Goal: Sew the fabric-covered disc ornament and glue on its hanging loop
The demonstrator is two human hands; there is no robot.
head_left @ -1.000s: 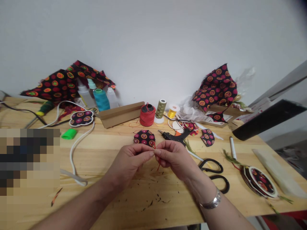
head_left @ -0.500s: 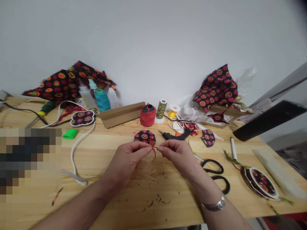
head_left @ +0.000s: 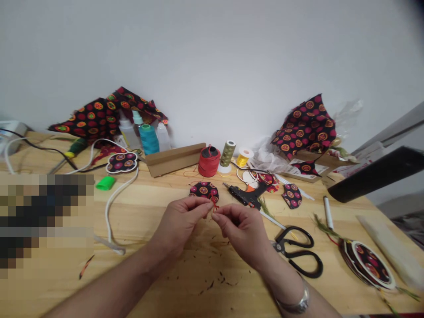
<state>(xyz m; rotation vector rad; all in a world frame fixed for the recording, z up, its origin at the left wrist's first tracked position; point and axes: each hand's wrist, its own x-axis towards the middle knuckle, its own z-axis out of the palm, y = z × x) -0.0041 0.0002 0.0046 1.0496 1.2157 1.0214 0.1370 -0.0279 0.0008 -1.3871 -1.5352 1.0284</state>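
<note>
One thread (head_left: 215, 206), crosswise, left hand (head_left: 180, 221), right hand (head_left: 240, 232)

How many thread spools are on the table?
4: teal spool among the bottles; red spool, olive spool and gold spool in a row at centre. More may be hidden.

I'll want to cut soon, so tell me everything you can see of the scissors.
The scissors lie flat on the wooden table, just right of the right hand; no hand holds them. Two black finger loops, plastic by their look, point right and stand a little apart. The blades run left toward the wrist and little of them shows, so how far they gape cannot be told. A thin white stick ends beside the upper loop.
</note>
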